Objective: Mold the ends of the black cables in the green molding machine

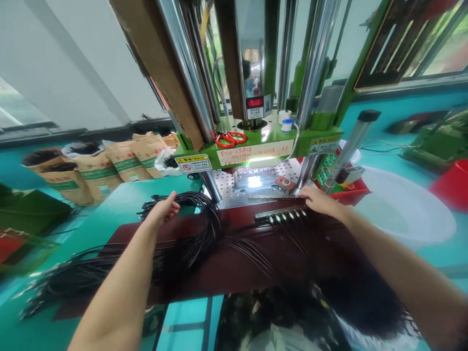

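My left hand (pixel 163 210) is over the left part of a bundle of black cables (pixel 214 217), its thumb stretched away from loosely bent fingers. Nothing shows between them. Reaching to the press bed, my right hand (pixel 317 200) has its fingers closed at the right end of a narrow metal bar (pixel 272 198). Just in front of that bar lies a mould strip (pixel 263 216) with several cables set along it, their bright metal ends in a row. More cables (pixel 73 273) spread left across the table, beneath my left forearm.
A green press (pixel 263 151) with chrome columns stands ahead, its perforated bed (pixel 228 187) lit. Red scissors (pixel 231 139) and a tape roll (pixel 287 125) rest on its ledge. Paper sacks (pixel 97 168) stand left. A red bin (pixel 353 190) and a white basin (pixel 405 204) are right.
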A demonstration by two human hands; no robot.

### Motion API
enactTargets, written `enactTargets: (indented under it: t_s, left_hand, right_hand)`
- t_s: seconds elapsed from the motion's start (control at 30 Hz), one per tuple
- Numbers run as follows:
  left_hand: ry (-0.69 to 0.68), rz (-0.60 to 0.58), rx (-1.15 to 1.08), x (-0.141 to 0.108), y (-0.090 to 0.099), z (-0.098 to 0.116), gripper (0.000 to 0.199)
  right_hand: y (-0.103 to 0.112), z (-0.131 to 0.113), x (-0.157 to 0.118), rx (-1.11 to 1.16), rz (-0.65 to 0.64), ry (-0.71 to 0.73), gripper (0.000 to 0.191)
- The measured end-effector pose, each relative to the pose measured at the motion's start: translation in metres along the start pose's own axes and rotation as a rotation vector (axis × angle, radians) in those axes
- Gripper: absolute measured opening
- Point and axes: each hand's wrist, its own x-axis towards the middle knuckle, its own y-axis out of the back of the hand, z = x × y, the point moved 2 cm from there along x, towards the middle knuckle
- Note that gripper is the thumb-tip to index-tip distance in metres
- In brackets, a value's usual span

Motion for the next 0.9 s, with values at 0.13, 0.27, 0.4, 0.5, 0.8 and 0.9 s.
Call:
enactTargets:
  t_s: [0.13, 0.27, 0.4, 0.5, 0.8, 0.9]
  left_hand:
    - [-0.243, -0.237, 0.051, -0.056, -0.044, 0.029, 0.033]
    - [-0.594, -0.759, 0.316, -0.144, -0.134, 0.033, 0.038]
    - [-0.876, -0.902, 0.58, -0.201, -0.197, 0.019, 0.041]
    - [-0.928, -0.872, 0.632, -0.213, -0.213, 0.012, 0.04]
    - [-0.909, -0.845, 0.57, -0.221, -0.21, 0.01, 0.033]
    - [-0.84, -0.832, 0.573, -0.217, -0.214, 0.011, 0.036]
  right_hand:
    - [0.002, -0.01, -0.012, -0.117, -0.159, 0.1, 0.041]
    - [0.014, -0.026, -0.008, -0.223, -0.225, 0.098, 0.033]
    - [0.045, -0.044, 0.0, -0.296, -0.247, 0.077, 0.021]
    - [0.056, -0.05, 0.002, -0.306, -0.296, 0.091, 0.024]
    - [0.015, -0.034, -0.005, -0.282, -0.335, 0.058, 0.031]
    - [0.027, -0.04, -0.001, -0.249, -0.34, 0.033, 0.028]
